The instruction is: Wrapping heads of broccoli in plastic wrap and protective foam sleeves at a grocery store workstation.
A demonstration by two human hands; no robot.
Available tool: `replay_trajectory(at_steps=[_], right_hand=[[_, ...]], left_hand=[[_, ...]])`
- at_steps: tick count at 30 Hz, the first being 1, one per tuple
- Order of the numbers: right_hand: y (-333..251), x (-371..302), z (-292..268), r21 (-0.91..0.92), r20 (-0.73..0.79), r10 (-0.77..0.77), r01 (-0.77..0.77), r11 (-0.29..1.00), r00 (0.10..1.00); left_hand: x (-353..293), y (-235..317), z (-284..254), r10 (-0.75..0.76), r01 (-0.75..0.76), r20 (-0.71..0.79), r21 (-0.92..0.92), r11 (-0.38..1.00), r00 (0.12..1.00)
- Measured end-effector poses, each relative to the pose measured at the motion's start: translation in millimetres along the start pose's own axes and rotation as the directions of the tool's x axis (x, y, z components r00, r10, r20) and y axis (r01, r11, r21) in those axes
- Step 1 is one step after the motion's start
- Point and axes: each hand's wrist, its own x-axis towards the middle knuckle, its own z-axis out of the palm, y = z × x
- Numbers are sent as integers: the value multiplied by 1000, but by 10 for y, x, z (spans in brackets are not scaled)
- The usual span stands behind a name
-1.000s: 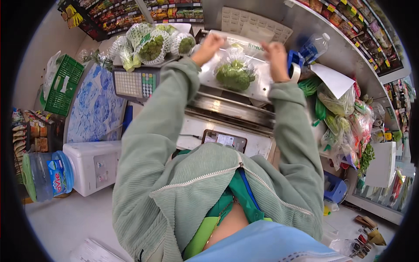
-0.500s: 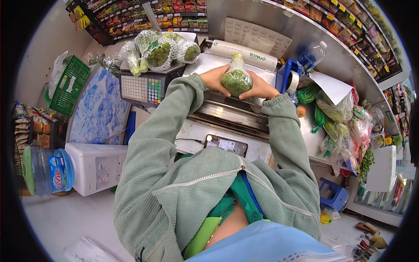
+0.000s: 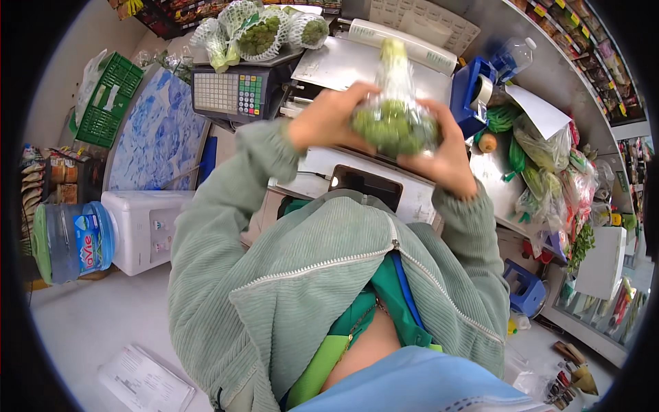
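Note:
A head of broccoli in clear film is held up between my two hands, its florets toward me and its pale stalk pointing away. My left hand grips it from the left side, fingers closed against the film. On the opposite side, my right hand presses in with thumb and fingers. Motion blurs the broccoli somewhat. Beneath it lies a metal wrapping tray, with a roll of clear film behind. A dark phone rests on the counter close to my body.
Left of the tray stands a keypad scale, carrying several broccoli heads in white foam nets. To the right are a blue tape dispenser, a water bottle, an onion and bagged vegetables. A green crate is far left.
Both hands have lifted the wrapped broccoli off the tray and brought it nearer to me. The phone's screen, lit before, now looks dark. The view has shifted slightly.

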Motion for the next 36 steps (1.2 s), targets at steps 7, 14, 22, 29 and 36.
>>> replay_trajectory(at_steps=[7,14,22,29,36], right_hand=[[-796,-266,-56,490,293,149,-282,825,945],[130,116,106,523,216,564,-582,622,797],[479,-95,283,536,188,687,-659,527,702],[562,-261,376,194,95,100,-117,974,990],[695,-490,316,377,-85,348,-294,878,933]], left_hand=[[-446,1022,-421,-241,347,250,-659,667,938],[-371,356,21,-469,614,504,-782,108,725],[-438,-55,249,-568,757,620,-654,7,541],[-470,-88,363,-599,808,600,-572,142,530],[-979,-149,276,-620,735,398,-427,527,676]])
